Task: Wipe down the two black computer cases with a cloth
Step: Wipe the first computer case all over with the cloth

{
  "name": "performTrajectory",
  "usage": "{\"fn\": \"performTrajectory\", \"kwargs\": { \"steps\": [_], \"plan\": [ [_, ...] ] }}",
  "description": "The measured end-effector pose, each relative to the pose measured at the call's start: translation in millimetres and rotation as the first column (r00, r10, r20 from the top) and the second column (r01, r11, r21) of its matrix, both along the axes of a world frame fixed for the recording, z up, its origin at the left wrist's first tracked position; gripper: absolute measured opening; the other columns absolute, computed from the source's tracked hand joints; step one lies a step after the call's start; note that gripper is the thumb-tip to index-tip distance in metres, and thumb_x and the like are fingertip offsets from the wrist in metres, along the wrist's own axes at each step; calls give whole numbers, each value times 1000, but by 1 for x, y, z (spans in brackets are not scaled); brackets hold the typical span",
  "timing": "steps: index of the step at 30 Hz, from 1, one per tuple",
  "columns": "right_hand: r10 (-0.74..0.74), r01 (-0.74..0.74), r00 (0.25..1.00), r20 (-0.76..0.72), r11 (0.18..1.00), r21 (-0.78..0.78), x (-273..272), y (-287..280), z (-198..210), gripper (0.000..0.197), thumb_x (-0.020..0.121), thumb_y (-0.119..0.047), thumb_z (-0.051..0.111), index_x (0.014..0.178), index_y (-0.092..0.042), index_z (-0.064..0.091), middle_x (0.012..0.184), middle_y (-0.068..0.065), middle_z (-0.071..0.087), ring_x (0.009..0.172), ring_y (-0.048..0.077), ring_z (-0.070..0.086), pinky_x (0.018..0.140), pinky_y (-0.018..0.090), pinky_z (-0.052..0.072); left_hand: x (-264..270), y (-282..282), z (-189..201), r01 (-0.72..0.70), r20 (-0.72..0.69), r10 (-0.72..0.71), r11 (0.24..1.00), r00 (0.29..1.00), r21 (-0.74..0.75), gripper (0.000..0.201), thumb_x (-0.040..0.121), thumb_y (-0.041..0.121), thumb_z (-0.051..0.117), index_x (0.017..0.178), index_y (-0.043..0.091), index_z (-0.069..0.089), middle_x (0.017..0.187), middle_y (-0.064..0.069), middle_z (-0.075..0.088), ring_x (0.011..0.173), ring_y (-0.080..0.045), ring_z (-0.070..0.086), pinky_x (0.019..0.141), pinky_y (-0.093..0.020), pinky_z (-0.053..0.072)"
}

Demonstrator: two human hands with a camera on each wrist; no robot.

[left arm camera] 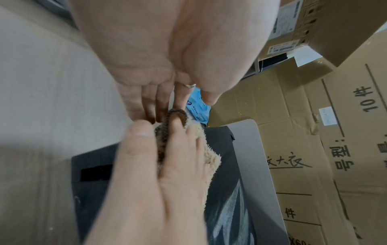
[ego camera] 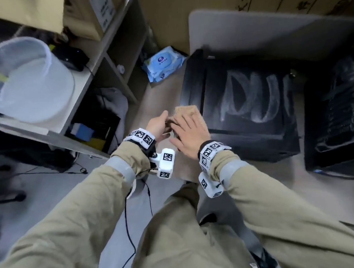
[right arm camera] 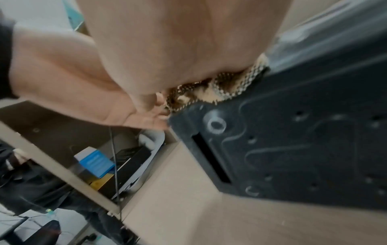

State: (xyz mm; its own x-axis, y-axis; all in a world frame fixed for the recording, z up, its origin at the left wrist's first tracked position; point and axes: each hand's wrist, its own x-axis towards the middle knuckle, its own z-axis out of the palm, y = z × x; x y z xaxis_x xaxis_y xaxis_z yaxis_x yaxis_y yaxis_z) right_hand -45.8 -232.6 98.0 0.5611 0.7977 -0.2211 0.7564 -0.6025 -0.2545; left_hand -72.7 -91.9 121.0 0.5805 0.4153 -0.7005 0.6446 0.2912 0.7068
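Note:
A beige fluffy cloth (ego camera: 188,112) with a brown patterned side (left arm camera: 161,136) is sandwiched between my two hands, just off the near left corner of the left black computer case (ego camera: 243,113). My left hand (ego camera: 159,124) lies under the cloth with fingers straight and thumb raised. My right hand (ego camera: 190,133) lies flat on top, fingers spread. That case's top panel carries whitish smear marks. The second black case (ego camera: 337,120) stands to its right. In the right wrist view the cloth (right arm camera: 220,86) touches the case's edge (right arm camera: 293,132).
A blue pack of wet wipes (ego camera: 163,64) lies on the floor behind the left case. A grey panel (ego camera: 248,32) and cardboard boxes (left arm camera: 335,149) stand behind the cases. A white bin (ego camera: 30,80) sits on the shelf unit at left, and cables run over the floor.

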Motion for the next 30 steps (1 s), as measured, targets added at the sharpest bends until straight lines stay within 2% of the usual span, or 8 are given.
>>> {"fn": "performTrajectory", "kwargs": {
  "steps": [4,9,12,14,16,19,22,30],
  "plan": [
    [5,-5,1000,-2,999,-35,-13,-10,-15,68,103,-58,11,161,-23,6,168,-2,-8,154,18,-14,124,45,-11,1,5,-1,29,-10,-29,998,1000,50,37,103,43,45,114,10,58,104,-8,63,96,-22,60,92,-36,49],
    [-1,2,999,37,999,-32,-10,-49,-17,66,103,-58,13,161,-26,8,168,-5,-8,154,15,-12,124,44,-10,21,-22,2,117,-24,-115,986,993,115,33,102,41,48,100,10,59,94,-8,59,80,-22,58,75,-33,48],
    [-61,64,994,92,997,-36,-10,-85,-17,65,103,-58,18,160,-28,12,168,-6,-3,155,15,-9,124,45,-12,31,-39,-8,215,-60,-206,935,977,283,51,99,40,51,139,7,48,135,-13,57,123,-29,55,109,-35,40],
    [-104,110,988,110,993,-47,-6,-110,-19,69,100,-60,14,160,-27,14,168,-6,-2,155,17,-9,124,47,-11,33,-48,-5,241,-87,-225,910,971,338,60,101,33,50,151,5,31,138,-11,51,125,-24,50,101,-23,37],
    [-174,182,979,108,981,-67,-2,-137,-20,74,97,-64,7,161,-27,11,168,-4,-5,155,17,-11,124,47,-10,39,-54,-8,250,-120,-221,900,968,358,67,101,32,51,154,3,22,139,-14,50,126,-25,49,94,-22,35],
    [-294,299,953,66,952,-68,4,-164,-18,72,100,-65,11,160,-28,1,167,-5,-13,153,15,-19,123,44,-15,45,-63,-10,261,-178,-206,883,962,391,83,93,39,59,156,4,16,153,-19,38,139,-34,39,115,-36,30],
    [-397,398,917,22,915,-60,8,-182,-16,69,102,-61,14,160,-28,-2,167,-6,-16,152,15,-22,122,43,-16,55,-74,-10,279,-264,-171,846,949,454,102,79,50,65,155,5,15,157,-18,30,143,-37,32,119,-44,25],
    [-603,602,798,-21,798,-28,22,-213,-13,62,105,-51,20,161,-29,3,167,-7,-14,153,13,-19,121,43,-13,68,-86,-12,377,-378,-176,736,909,562,96,91,48,60,158,7,5,162,-16,18,149,-35,19,122,-45,12]
  ]
}}
